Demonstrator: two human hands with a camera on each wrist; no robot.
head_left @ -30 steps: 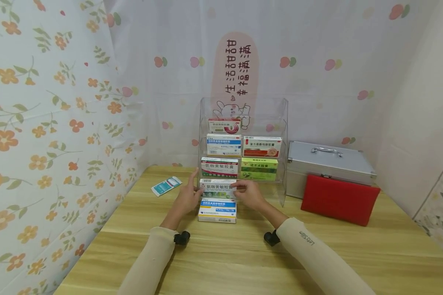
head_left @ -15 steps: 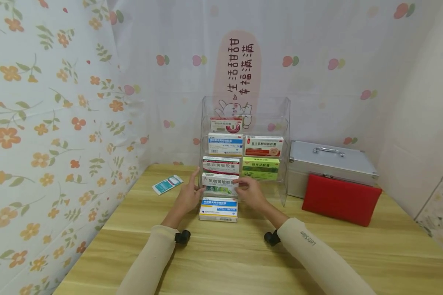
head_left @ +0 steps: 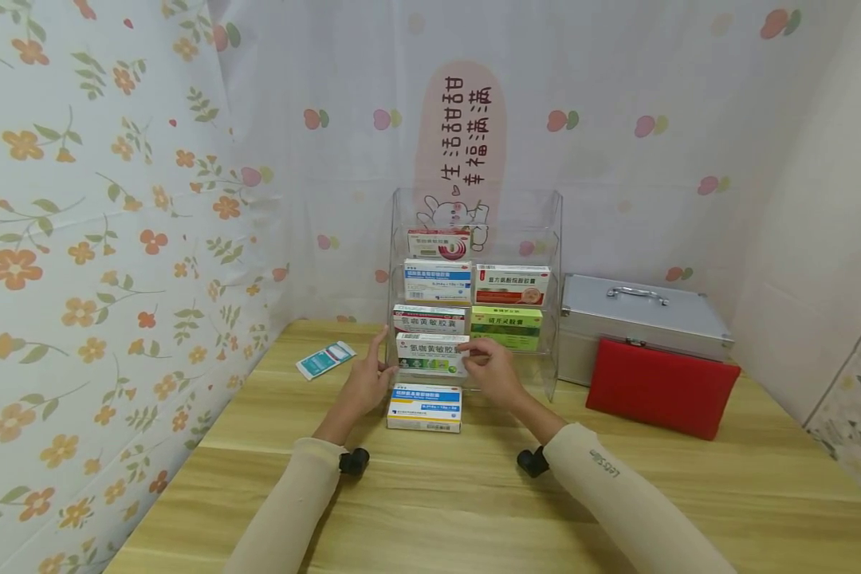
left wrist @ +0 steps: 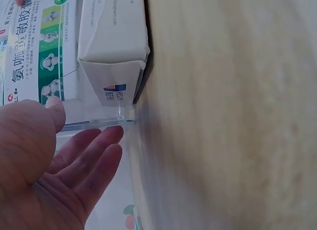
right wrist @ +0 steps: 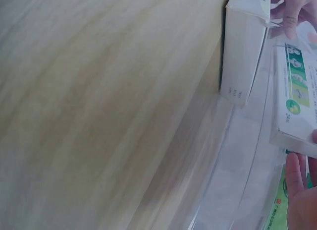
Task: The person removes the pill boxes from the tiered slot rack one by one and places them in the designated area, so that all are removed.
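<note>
We hold one green-and-white medicine box (head_left: pixel 431 355) between our two hands, upright and facing us, at the lowest tier of the clear acrylic rack (head_left: pixel 552 239). Our left hand (head_left: pixel 364 381) has its fingers straight and relaxed, the thumb touching the box's left end. Our right hand (head_left: pixel 493 373) pinches the box's right end with thumb and fingertips. Just below, flat on the wooden table (head_left: pixel 689 494): a blue-and-white box (head_left: pixel 425 407). In the rack above: five more boxes on three tiers. Left of the rack: a small teal packet (head_left: pixel 324 359). To the right: a silver case (head_left: pixel 642 317) with a red pouch (head_left: pixel 662 387) leaning against its front.
</note>
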